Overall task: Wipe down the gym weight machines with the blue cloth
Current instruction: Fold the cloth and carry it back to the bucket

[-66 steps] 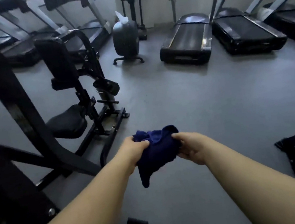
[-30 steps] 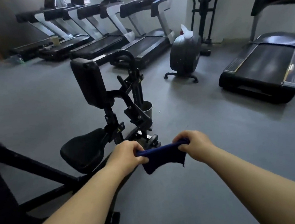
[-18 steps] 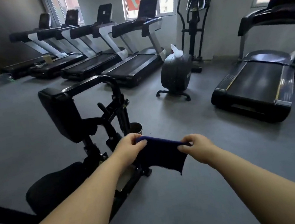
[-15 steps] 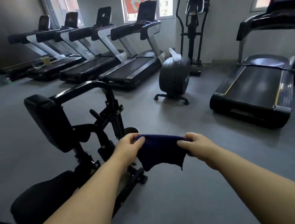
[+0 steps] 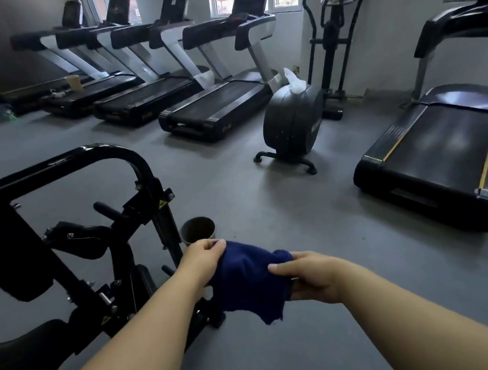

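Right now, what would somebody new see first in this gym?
A blue cloth held up front between the left hand and right hand. A black weight machine stands at the left, and a row of treadmills lines the far windows.

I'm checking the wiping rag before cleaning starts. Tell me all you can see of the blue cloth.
The blue cloth is dark navy, soft and fuzzy like towelling, bunched rather than spread flat. It hangs in the air between both hands: the left hand pinches its upper left edge, the right hand grips its right side. A ragged corner droops below. It touches no machine.
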